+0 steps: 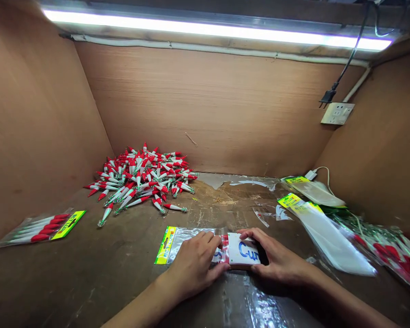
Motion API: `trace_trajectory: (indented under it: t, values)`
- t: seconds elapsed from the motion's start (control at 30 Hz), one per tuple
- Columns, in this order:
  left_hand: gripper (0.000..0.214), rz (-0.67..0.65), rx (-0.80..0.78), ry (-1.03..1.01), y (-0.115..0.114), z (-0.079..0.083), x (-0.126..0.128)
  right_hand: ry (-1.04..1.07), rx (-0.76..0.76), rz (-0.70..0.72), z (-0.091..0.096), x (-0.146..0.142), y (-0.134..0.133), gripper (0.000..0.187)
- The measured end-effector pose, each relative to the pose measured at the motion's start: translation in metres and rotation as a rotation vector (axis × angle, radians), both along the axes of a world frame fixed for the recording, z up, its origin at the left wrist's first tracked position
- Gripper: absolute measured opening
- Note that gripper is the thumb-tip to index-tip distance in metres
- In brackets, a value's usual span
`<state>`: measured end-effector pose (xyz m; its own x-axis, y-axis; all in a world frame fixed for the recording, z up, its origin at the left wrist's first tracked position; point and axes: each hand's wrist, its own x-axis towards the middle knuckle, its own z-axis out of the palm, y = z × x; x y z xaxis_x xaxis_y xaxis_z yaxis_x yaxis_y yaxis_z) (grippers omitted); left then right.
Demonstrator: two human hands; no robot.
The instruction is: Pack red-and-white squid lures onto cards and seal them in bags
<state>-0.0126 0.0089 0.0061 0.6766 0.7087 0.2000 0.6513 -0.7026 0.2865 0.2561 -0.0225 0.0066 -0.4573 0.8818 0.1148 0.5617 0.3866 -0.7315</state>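
Note:
My left hand (pixel 194 266) and my right hand (pixel 276 259) both press on a small white card (pixel 241 249) with blue lettering, lying at the near middle of the worktop. The card sits at the open end of a clear plastic bag (pixel 187 237) with a yellow-green header, which lies flat under my left fingers. My right fingers wrap the card's right edge. Whether the card is inside the bag I cannot tell.
A heap of red-and-white squid lures (pixel 143 180) fills the back left corner. A filled packet (pixel 41 228) lies at the left. Empty bags (pixel 324 228) and more packed lures (pixel 392 253) lie at the right. A wall socket (pixel 337 113) hangs on the back wall.

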Motion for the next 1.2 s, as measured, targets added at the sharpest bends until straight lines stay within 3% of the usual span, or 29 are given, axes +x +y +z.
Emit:
trace_trajectory:
  t: [0.1, 0.37, 0.6, 0.8, 0.93, 1.07, 1.13, 1.2]
  values:
    - [0.043, -0.011, 0.019, 0.027, 0.000, 0.001, 0.001, 0.000, -0.006, -0.010, -0.002, 0.000, 0.000, 0.065]
    - [0.012, -0.037, 0.051, 0.000, 0.003, 0.002, -0.001, 0.004, -0.004, -0.008, -0.001, 0.001, 0.000, 0.071]
    - [0.008, -0.007, 0.121, -0.069, -0.005, 0.000, 0.004, -0.025, 0.024, -0.009, -0.002, -0.002, -0.003, 0.082]
    - [0.009, -0.103, 0.213, -0.015, -0.014, -0.004, 0.014, -0.139, 0.136, 0.017, -0.001, -0.010, -0.009, 0.097]
    - [0.010, -0.150, 0.209, -0.027, -0.015, -0.010, 0.017, -0.240, 0.176, 0.071, 0.004, -0.013, -0.012, 0.086]
    - [0.012, -0.213, 0.098, -0.101, -0.012, -0.007, 0.014, -0.232, 0.157, 0.102, 0.002, -0.011, -0.009, 0.066]
    - [0.026, -0.179, 0.035, -0.147, -0.006, -0.003, 0.009, -0.202, 0.148, 0.088, -0.001, -0.008, -0.006, 0.061]
    - [0.061, -0.145, 0.007, -0.147, 0.002, 0.000, 0.005, -0.176, 0.154, 0.072, -0.005, -0.007, -0.003, 0.061]
